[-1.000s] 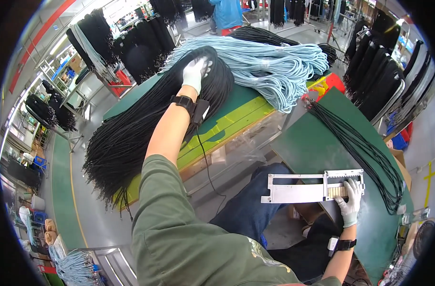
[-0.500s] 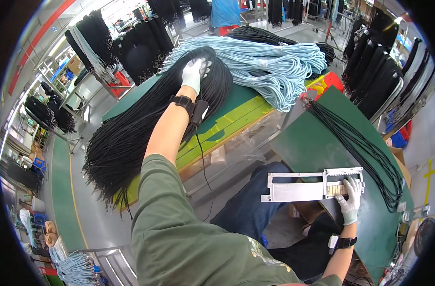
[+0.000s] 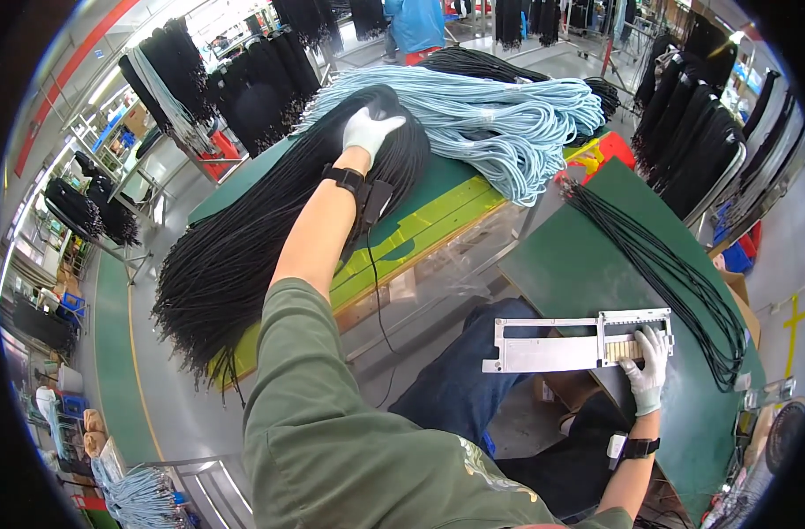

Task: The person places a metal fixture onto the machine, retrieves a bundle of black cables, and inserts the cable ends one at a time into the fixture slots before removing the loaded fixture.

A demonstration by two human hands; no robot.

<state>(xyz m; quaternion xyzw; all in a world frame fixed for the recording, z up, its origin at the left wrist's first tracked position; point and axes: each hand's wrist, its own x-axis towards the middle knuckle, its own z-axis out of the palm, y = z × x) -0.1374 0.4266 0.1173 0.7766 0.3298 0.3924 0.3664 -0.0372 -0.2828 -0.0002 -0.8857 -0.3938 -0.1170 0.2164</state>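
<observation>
A large bundle of black cables (image 3: 252,212) lies over the left bench, its loose ends hanging toward the near left. At the bundle's looped far end is my left hand (image 3: 367,134), in a white glove, thumb out to the right and fingers curled down among the strands, partly hidden by them. A flat silver metal fixture (image 3: 543,354) with a slotted frame juts past the edge of the right bench. My gloved right hand (image 3: 649,366) grips its right end, fingers over a row of pale blocks (image 3: 623,352).
Coils of light-blue cables (image 3: 517,132) lie beyond the black bundle. A thinner bunch of black cables (image 3: 662,264) crosses the green right bench (image 3: 552,256). Racks hung with black cables (image 3: 693,141) stand around. A person in blue (image 3: 415,25) is at the far side.
My left hand has shifted slightly right and nearer, its fingers going from spread on top of the black cables to curled in among them. My right hand and the fixture stay put.
</observation>
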